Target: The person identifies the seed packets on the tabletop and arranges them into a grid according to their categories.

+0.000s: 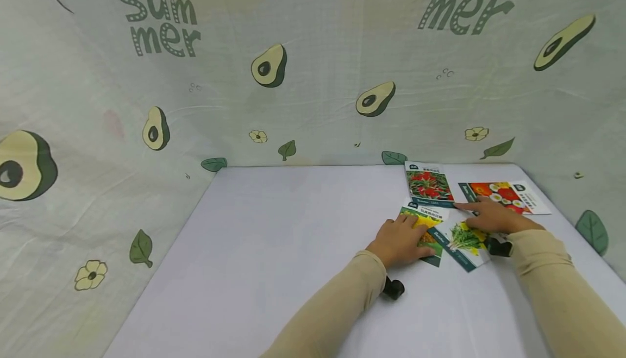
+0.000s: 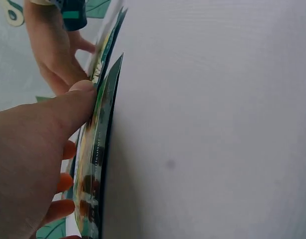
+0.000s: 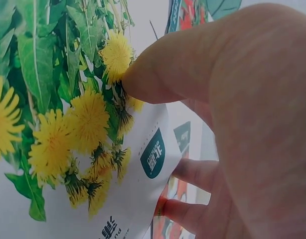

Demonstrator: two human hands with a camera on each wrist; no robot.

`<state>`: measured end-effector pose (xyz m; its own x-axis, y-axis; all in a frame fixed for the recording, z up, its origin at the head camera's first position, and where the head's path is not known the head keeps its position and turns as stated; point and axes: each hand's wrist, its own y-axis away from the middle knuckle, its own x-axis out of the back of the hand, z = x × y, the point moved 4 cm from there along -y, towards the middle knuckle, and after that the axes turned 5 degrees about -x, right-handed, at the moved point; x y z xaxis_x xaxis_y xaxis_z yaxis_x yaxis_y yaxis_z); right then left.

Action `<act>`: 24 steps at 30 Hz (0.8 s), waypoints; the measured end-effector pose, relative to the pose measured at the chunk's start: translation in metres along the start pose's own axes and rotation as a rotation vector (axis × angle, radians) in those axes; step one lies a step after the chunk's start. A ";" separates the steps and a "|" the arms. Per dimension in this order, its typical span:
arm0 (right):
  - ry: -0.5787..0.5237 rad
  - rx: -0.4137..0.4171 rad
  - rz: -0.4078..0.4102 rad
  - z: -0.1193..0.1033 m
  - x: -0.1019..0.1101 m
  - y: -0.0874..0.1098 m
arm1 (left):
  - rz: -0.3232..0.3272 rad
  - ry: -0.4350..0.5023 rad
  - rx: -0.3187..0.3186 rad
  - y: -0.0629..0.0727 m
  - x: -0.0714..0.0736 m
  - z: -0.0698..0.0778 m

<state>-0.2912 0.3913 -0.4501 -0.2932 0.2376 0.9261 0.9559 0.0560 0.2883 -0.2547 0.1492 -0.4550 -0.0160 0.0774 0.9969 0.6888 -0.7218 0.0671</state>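
Observation:
My left hand (image 1: 401,239) rests over a seed packet with yellow flowers (image 1: 434,219). Its fingers are spread, and its thumb touches the packet's face in the left wrist view. To the right, my right hand (image 1: 501,218) holds a white seed packet printed with dandelions (image 3: 88,119). The thumb lies on the printed face, while other fingertips pass behind the packet's edge. The dandelion packet's green-banded corner overlaps the yellow-flower packet. Just beyond the right fingertips lie a red pepper seed packet (image 1: 429,185) and a packet with red and white blooms (image 1: 511,198).
A white table (image 1: 274,238) spreads out to the left of the packets. Behind and beside it hangs a cloth (image 1: 313,26) printed with avocados and leaves. Each wrist carries a small black camera.

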 end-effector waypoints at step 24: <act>-0.010 0.001 0.024 0.001 -0.005 -0.003 | -0.045 0.016 -0.005 0.011 0.002 -0.002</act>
<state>-0.2922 0.3906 -0.4559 -0.2702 0.2483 0.9302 0.9626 0.0512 0.2659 -0.2490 0.1400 -0.4523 -0.0586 0.0992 0.9933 0.6838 -0.7209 0.1123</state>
